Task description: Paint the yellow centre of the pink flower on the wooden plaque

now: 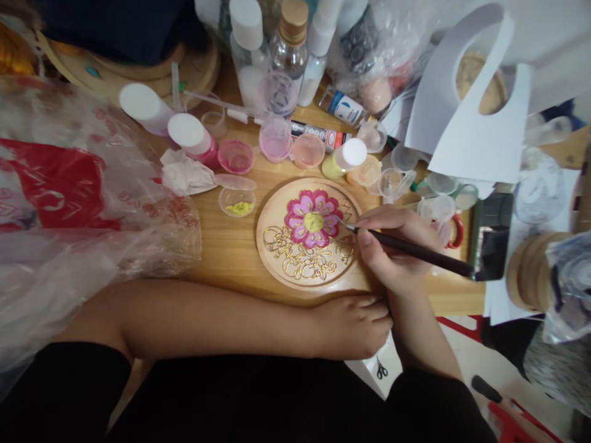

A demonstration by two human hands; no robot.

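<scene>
A round wooden disc lies on the table, bearing gold outlines and a pink flower with a yellow centre. My right hand is closed on a thin black paintbrush, its tip touching the flower's right petals. My left forearm lies along the table's near edge. My left hand rests just below the disc, fingers curled loosely against my right wrist, holding nothing that I can see.
Small cups of pink, peach and yellow paint stand behind the disc, with bottles, a glue tube and a crumpled tissue. A plastic bag fills the left. White cut paper and clear cups crowd the right.
</scene>
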